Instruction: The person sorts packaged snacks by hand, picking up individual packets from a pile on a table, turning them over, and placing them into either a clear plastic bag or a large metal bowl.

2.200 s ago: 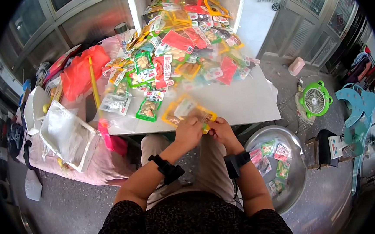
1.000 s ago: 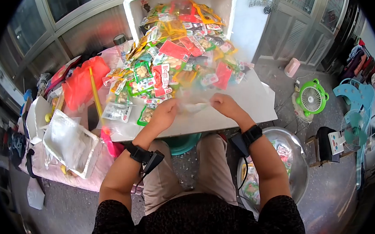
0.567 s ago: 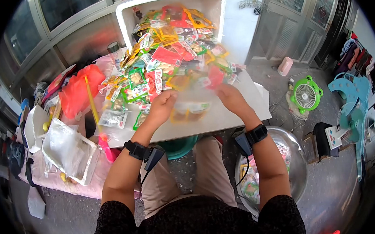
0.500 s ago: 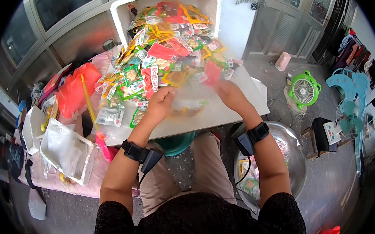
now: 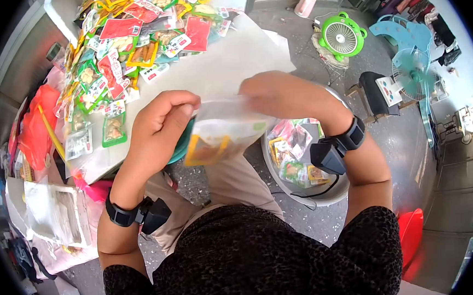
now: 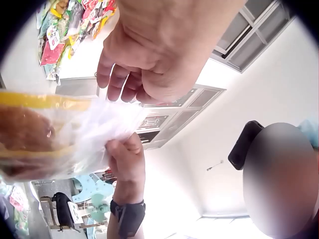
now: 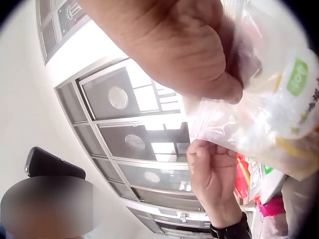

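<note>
A clear plastic food pouch (image 5: 211, 141) with yellow edges and brown food in its lower part hangs between my two hands, in front of the table edge and above the lap. My left hand (image 5: 160, 120) pinches its upper left corner between thumb and forefinger. At the upper right corner my right hand (image 5: 288, 97), blurred at the fingers, grips the plastic. The right wrist view shows the thumb of the right hand (image 7: 199, 55) pressed on the clear film, with a green logo beside it. In the left wrist view the pouch (image 6: 45, 124) stretches toward both hands.
Piled on the white table (image 5: 198, 76) are several colourful food packets (image 5: 121, 32). A metal basin (image 5: 273, 169) holding more packets stands on the floor at right. Beyond it are a green fan (image 5: 340, 37) and a stool (image 5: 373, 97). A foam box (image 5: 79, 205) lies at left.
Both hands have lifted the pouch off the table edge, spread apart with it over the table, then come closer to the body. The head view has turned right and down.
</note>
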The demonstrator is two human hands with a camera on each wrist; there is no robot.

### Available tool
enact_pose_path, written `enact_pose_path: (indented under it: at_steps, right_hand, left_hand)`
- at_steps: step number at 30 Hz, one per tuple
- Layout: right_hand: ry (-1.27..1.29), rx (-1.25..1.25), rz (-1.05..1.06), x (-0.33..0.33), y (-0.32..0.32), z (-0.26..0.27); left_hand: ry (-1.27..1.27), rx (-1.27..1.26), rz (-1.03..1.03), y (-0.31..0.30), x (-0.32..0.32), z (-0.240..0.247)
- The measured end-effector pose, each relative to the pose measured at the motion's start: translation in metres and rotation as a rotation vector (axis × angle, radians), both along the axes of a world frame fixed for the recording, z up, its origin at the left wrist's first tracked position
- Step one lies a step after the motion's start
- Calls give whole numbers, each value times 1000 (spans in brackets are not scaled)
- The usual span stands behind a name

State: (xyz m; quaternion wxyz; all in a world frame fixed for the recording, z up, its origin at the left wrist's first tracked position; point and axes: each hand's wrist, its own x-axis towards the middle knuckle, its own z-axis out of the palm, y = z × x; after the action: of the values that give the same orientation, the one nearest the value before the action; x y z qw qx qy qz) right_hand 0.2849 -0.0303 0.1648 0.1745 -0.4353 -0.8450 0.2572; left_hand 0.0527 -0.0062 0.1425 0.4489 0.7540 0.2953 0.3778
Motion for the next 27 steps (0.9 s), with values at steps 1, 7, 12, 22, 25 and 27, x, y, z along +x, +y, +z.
enact_pose_path:
  at_steps: [1, 7, 12, 22, 25, 27]
  right_hand:
    - [10, 6, -25, 14, -8, -3]
    - [-168, -191, -417, 92, -67, -80]
    - [-273, -256, -737, 169, -111, -189]
    - [-594, -211, -1217, 270, -176, -298]
    - [-609, -231, -1189, 264, -189, -314]
    - [-572, -267, -1133, 252, -194, -329]
  left_hand:
    - [-23, -153, -65, 0, -3, -5]
    - [132, -368, -105, 2, -40, -66]
    - [407, -469, -109, 4, -81, -134]
    - [416, -724, -7, -16, -119, -199]
    - [412, -745, -12, -21, -125, -210]
    - [411, -724, -23, -22, -122, -216]
